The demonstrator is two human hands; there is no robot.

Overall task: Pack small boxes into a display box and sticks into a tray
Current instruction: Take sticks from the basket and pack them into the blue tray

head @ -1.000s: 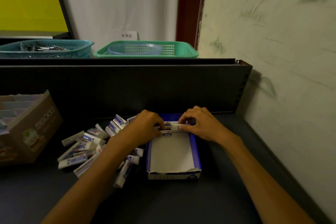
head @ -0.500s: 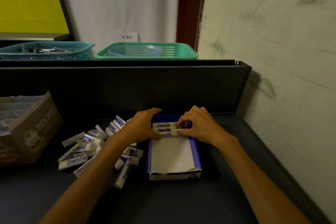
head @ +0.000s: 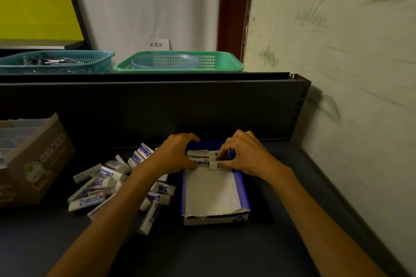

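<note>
Two bare forearms, no sleeves, left grip [head: 174, 153], right grip [head: 244, 153]

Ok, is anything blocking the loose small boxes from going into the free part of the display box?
Nothing visible does. The display box is open-topped, its near floor bare, with packed boxes only at the far end. The loose pile lies just left of it, under the left forearm. The left hand and right hand are both at the packed row.

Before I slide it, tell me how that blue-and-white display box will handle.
The display box looks like thin card with a torn front edge, so it probably flexes. Only a few small boxes sit at its far end, so it is likely light and slides easily. Low and flat, it seems unlikely to tip.
</note>
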